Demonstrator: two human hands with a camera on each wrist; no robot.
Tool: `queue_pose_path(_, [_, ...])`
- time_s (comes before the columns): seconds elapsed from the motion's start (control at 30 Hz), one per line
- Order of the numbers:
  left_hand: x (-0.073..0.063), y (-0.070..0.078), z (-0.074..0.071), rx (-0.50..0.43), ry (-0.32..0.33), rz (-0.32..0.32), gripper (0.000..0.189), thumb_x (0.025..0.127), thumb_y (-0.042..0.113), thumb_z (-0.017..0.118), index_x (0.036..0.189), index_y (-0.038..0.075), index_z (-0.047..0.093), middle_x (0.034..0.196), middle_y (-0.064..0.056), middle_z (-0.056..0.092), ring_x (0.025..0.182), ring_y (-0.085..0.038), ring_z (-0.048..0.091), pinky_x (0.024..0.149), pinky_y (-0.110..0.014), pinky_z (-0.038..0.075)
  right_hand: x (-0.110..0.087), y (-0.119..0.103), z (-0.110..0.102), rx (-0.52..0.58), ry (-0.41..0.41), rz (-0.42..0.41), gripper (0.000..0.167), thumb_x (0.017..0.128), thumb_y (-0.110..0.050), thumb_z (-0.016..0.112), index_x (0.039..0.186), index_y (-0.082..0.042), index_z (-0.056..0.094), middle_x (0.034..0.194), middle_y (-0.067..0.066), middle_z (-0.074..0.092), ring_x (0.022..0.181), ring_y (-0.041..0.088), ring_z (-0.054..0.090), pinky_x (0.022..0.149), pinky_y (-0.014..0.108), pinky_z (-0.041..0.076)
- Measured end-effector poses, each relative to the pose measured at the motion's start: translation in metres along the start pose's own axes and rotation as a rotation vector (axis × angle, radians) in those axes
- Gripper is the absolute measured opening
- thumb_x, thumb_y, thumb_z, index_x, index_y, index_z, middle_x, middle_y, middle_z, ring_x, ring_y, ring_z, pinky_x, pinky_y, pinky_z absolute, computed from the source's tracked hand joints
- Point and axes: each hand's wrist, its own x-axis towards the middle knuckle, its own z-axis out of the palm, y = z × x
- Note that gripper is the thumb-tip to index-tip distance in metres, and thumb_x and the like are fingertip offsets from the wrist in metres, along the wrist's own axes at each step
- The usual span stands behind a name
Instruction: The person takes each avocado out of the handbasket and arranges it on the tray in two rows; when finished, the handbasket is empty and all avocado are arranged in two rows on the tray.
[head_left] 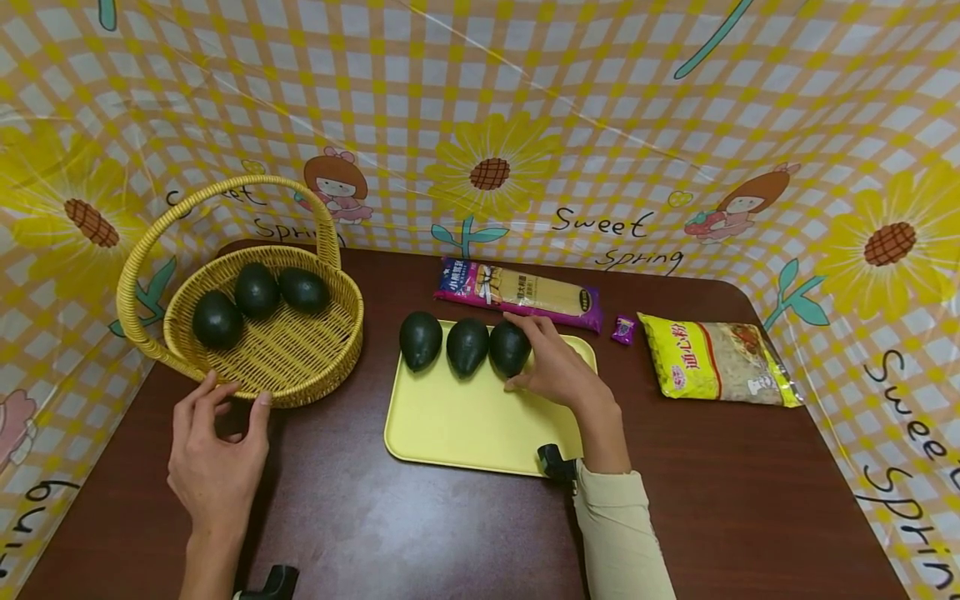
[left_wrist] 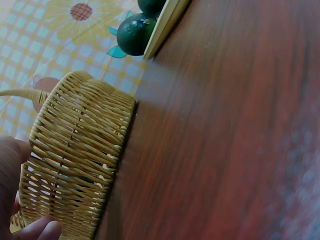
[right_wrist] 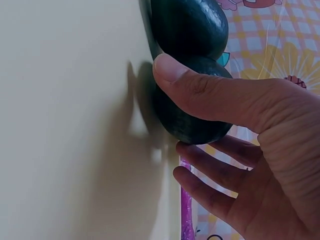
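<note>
My right hand [head_left: 558,367] holds a dark green avocado [head_left: 508,350] at the tray's far right, thumb on its near side and fingers round the far side. In the right wrist view the thumb lies across this avocado [right_wrist: 187,127], with the lower fingers spread. Two more avocados, one in the middle [head_left: 467,348] and one at the left [head_left: 421,340], line the far edge of the yellow tray [head_left: 472,425]. My left hand [head_left: 217,458] rests its fingertips at the near rim of a wicker basket [head_left: 330,383], thumb and fingers apart. Three avocados [head_left: 257,292] lie inside the basket.
Behind the tray lies a purple pack of noodles [head_left: 525,292]. To its right are a small purple sweet [head_left: 623,329] and a yellow bag of pasta [head_left: 716,360]. The basket's tall handle [head_left: 135,275] arches over it. Patterned cloth [head_left: 487,83] walls the brown table [head_left: 337,500].
</note>
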Motion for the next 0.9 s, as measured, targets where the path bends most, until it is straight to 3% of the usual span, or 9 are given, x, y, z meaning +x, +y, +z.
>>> queue_pose_path(0.9, [0.0002, 0.0002, 0.0, 0.0, 0.003, 0.001, 0.041, 0.094, 0.032, 0.086, 0.124, 0.006, 0.077, 0.147, -0.008, 0.066, 0.097, -0.031, 0.072, 0.067, 0.002, 0.032, -0.0023, -0.0029, -0.0044, -0.026, -0.01, -0.014, 0.101, 0.084, -0.021, 0.096, 0.167, -0.016, 0.039, 0.157, 0.027, 0.043, 0.133, 0.046, 0.059, 0.103, 0.064, 0.052])
